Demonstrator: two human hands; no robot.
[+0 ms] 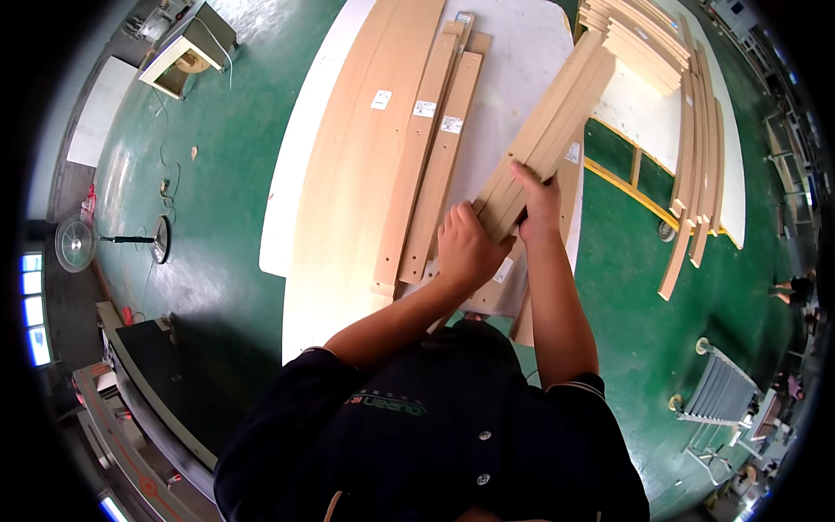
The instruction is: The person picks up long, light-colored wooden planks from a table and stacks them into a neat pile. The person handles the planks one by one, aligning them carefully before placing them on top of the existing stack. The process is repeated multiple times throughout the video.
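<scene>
Both of my hands grip the near end of a long pale wooden board [553, 115] with lengthwise lines that may be joints between stacked strips. My left hand [468, 249] wraps its near left edge, fingers over the top. My right hand [539, 207] holds the right edge, thumb on the upper face. The board slants away to the far right, its far end by a stack of wooden pieces [644, 43]. Beneath it lies another labelled wooden plank [570, 187]. To the left, narrow drilled planks [445, 161] with white labels lie beside a wide wooden panel [352, 165].
The white worktable [515, 65] carries these planks. At right, a yellow-framed cart [628, 184] bears the stack and several long strips [696, 148], some jutting past its near edge. A standing fan [78, 244] and a roller stand [720, 390] are on the green floor.
</scene>
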